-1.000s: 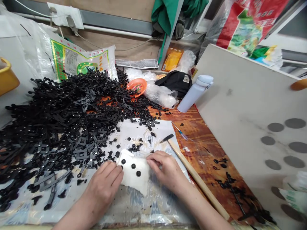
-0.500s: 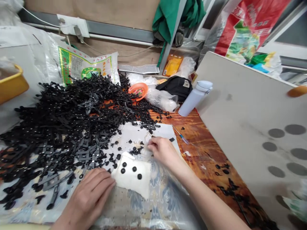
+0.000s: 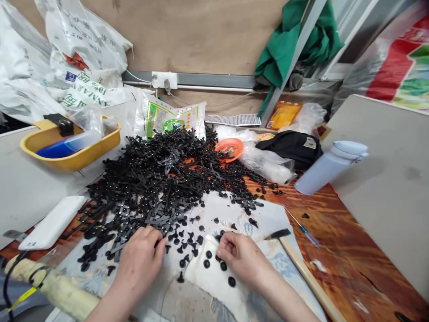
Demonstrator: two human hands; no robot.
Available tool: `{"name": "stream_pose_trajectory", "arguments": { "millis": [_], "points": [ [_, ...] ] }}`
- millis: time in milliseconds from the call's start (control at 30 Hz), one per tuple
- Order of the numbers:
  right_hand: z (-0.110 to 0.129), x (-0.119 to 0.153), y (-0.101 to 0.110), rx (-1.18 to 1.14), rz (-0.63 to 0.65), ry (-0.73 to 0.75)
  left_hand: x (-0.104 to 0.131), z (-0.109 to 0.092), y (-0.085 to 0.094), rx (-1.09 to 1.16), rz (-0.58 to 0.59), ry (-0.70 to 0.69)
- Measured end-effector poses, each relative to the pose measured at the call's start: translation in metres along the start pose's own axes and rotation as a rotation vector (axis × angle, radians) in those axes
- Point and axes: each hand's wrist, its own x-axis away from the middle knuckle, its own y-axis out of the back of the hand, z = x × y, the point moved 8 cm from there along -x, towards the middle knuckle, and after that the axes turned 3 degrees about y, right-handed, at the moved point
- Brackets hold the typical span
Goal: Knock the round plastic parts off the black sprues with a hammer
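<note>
My right hand (image 3: 239, 255) is pinched over a white cloth (image 3: 211, 279), with a small black round plug (image 3: 217, 258) at its fingertips. Several similar plugs sit on the cloth just below those fingers. At the near edge of a large heap of black strips and plugs (image 3: 161, 174), my left hand (image 3: 140, 257) is curled, thumb close to the forefinger. Whatever lies inside the left fingers is hidden. Loose black plugs (image 3: 186, 246) are scattered on the patterned sheet between the two hands.
A wooden-handled hammer (image 3: 304, 268) and a thin screwdriver (image 3: 306, 233) lie to the right. Further back stand a pale blue bottle (image 3: 330, 170) and an orange dish (image 3: 231, 150). At left are a white phone (image 3: 53, 221), a yellow tub (image 3: 77, 163) and a pale roll (image 3: 56, 286).
The view has swung left, bringing in the phone, the tub and the hammer handle. My right hand has come from beyond the cloth onto it, bringing another plug. My left fingers have curled.
</note>
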Motion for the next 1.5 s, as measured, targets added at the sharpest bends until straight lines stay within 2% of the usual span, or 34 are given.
{"name": "stream_pose_trajectory", "arguments": {
  "millis": [100, 267, 367, 433, 500, 567, 667, 733, 867, 967, 1100, 1200, 1300, 1400, 1500],
  "points": [
    [-0.001, 0.003, 0.008, -0.03, -0.012, -0.002, -0.016, -0.004, 0.009, 0.046, -0.055, 0.024],
    [-0.007, 0.017, 0.013, -0.126, -0.018, 0.013, -0.046, -0.009, 0.003, 0.134, 0.011, 0.08],
    [-0.018, 0.027, 0.017, -0.155, -0.041, -0.001, -0.053, 0.002, 0.003, 0.225, 0.033, 0.14],
    [-0.024, 0.033, 0.021, -0.195, -0.063, -0.02, -0.052, 0.011, 0.011, 0.306, 0.024, 0.208],
    [-0.022, 0.038, 0.023, -0.266, -0.081, -0.035, -0.046, 0.015, 0.022, 0.396, 0.009, 0.272],
    [-0.009, 0.043, 0.022, -0.375, -0.088, -0.03, -0.035, 0.009, 0.029, 0.623, 0.045, 0.336],
    [0.019, 0.051, 0.011, -0.617, -0.04, -0.033, -0.008, -0.021, 0.016, 1.194, 0.239, 0.46],
    [0.035, 0.057, 0.002, -0.791, 0.005, -0.053, 0.015, -0.045, 0.004, 1.368, 0.371, 0.51],
    [0.041, 0.062, 0.01, -0.937, -0.103, -0.027, 0.053, -0.077, -0.022, 1.461, 0.609, 0.551],
    [0.033, 0.066, 0.014, -0.898, -0.116, -0.023, 0.067, -0.086, -0.033, 1.465, 0.685, 0.579],
    [0.022, 0.075, 0.009, -0.905, -0.082, -0.068, 0.072, -0.094, -0.043, 1.453, 0.745, 0.604],
    [0.017, 0.079, 0.008, -0.885, -0.094, -0.052, 0.073, -0.097, -0.047, 1.464, 0.774, 0.601],
    [0.013, 0.08, 0.005, -0.943, -0.065, -0.025, 0.075, -0.106, -0.045, 1.643, 0.855, 0.585],
    [0.012, 0.079, 0.003, -1.062, -0.058, 0.008, 0.08, -0.119, -0.04, 1.786, 0.999, 0.533],
    [0.013, 0.079, 0.0, -1.095, -0.087, 0.014, 0.089, -0.131, -0.037, 1.726, 1.136, 0.461]
  ]
}}
